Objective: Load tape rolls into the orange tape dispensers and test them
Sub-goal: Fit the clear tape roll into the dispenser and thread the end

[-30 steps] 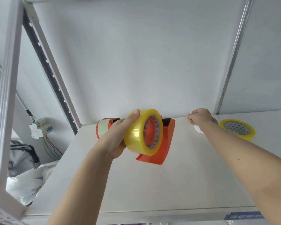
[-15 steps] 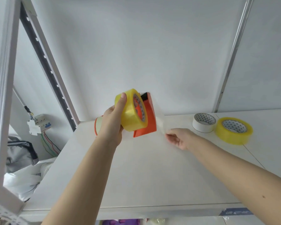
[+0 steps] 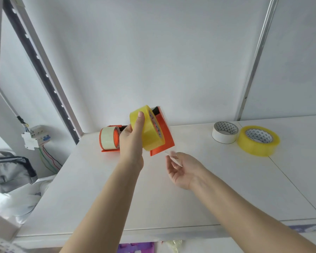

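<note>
White tabletop [image 3: 102, 194], set against a white wall [image 3: 153, 52]; metal shelf upright [image 3: 42, 70] rises from its far left corner.

Left hand [image 3: 132, 143] raised above the far left part of the tabletop, gripping a yellow tape roll [image 3: 147, 132] mounted in an orange dispenser [image 3: 162, 141]. Thumb lies across the roll's outer face, fingers wrapped behind. Dispenser tilted, its flat plate pointing down toward the tabletop; whether it touches the surface, cannot tell.

Right hand [image 3: 182, 168] just below and right of the dispenser, palm up, fingers loosely curled. A short clear strip of tape [image 3: 171, 155] sits at the fingertips; pinched or merely stuck there, cannot tell.

Second orange dispenser [image 3: 110, 139] with a pale roll stands at the far left edge, behind the left hand.

Spare yellow roll [image 3: 258, 140] lies flat near the far right edge, touching a white roll [image 3: 224, 132] on its left.
</note>
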